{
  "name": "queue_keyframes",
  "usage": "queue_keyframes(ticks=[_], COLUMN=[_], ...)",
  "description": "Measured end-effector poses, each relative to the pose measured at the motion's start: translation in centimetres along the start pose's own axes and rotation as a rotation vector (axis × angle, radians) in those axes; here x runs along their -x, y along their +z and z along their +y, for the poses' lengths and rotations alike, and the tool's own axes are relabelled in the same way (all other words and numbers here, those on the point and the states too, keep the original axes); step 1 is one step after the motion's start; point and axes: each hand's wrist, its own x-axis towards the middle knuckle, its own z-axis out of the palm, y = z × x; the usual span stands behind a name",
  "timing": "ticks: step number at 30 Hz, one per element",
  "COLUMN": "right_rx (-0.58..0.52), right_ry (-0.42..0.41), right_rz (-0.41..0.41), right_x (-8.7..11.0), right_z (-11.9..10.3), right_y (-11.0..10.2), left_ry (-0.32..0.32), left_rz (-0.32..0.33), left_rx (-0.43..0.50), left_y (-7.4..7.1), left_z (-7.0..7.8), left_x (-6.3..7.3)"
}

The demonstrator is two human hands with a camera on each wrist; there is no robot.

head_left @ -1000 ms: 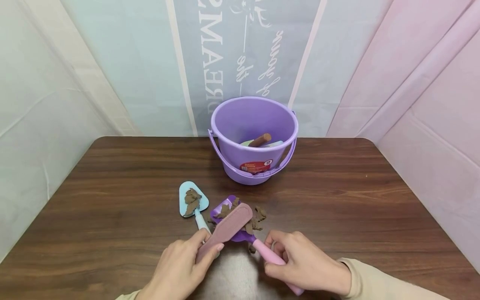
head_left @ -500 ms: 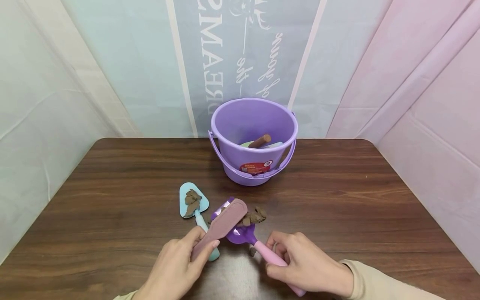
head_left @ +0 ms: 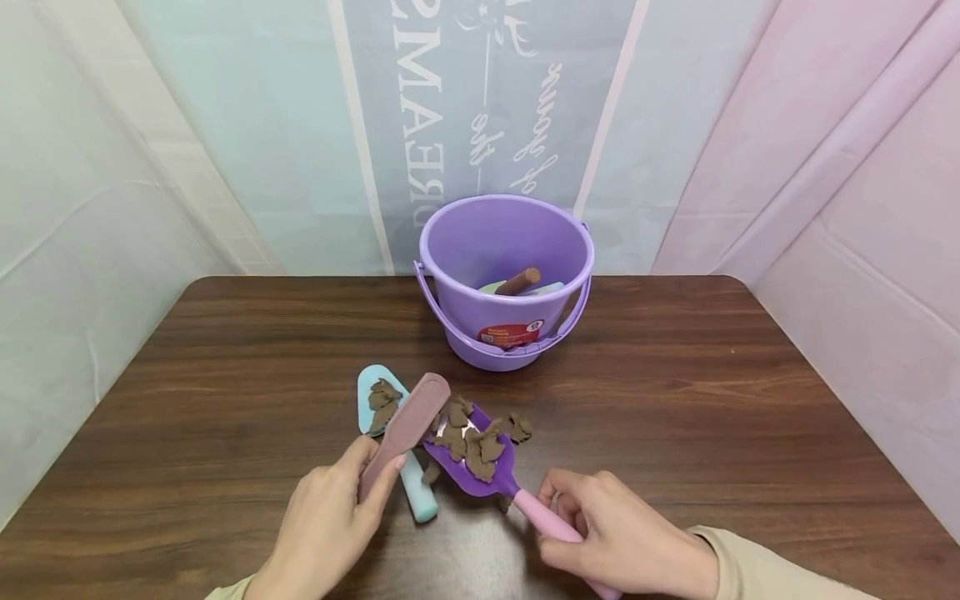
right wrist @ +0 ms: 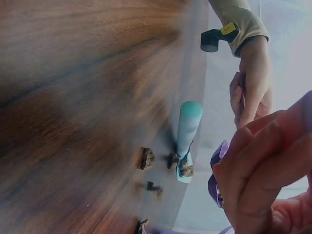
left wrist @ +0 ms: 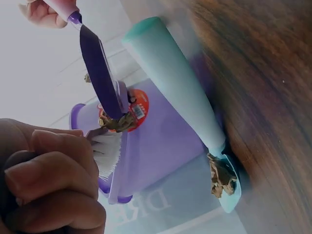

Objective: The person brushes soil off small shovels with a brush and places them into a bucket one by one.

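Observation:
My left hand (head_left: 322,517) grips a brush (head_left: 408,425) by its dusty-pink handle. Its white bristles (left wrist: 106,153) face down in the left wrist view. My right hand (head_left: 618,529) holds a purple scoop (head_left: 468,483) by its pink handle, the blade raised off the table with several brown clumps (head_left: 480,454) in it. Left of the scoop lies a light-blue trowel (head_left: 416,492), with more brown clumps (head_left: 384,398) on its triangular blade. The brush head hangs above the gap between trowel and scoop. A few loose clumps (head_left: 519,427) lie around the scoop.
A purple bucket (head_left: 461,321) with its handle lowered stands behind the tools. Inside it are a brown stick-like piece (head_left: 519,282) and pale flat things, partly hidden. The dark wooden table (head_left: 712,417) meets hanging cloth (head_left: 285,167) at the back.
My left hand has carried the brush leftward, off the scoop's blade, uncovering the clumps in it. The scoop now holds clumps across its blade, and my right hand has shifted slightly toward me.

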Motion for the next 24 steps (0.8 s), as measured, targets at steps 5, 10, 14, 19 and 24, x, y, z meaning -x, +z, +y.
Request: queue_keyframes(ticks=[5,10,14,19,24], right_rx=[0.044,0.098,0.104,0.105,0.107], right_ry=[-0.016,-0.030,-0.034,-0.034,-0.037], right_rz=[0.020,0.048,0.056,0.058,0.061], right_x=[0.0,-0.2,-0.2,-0.2,-0.1], right_z=[0.1,0.2,0.2,0.3,0.3], right_y=[-0.1,-0.3,-0.3,-0.3,-0.3], left_ry=[0.006,0.084,0.211,0.273,0.268], left_rz=[0.030,0.023,-0.052,-0.152,-0.190], left_rx=[0.016,0.120,0.215,0.290,0.286], left_y=[0.1,0.5,1.1,1.7,1.9], left_z=[0.1,0.6,1.1,1.5,1.5], left_x=[-0.1,0.3,1.0,1.4,1.4])
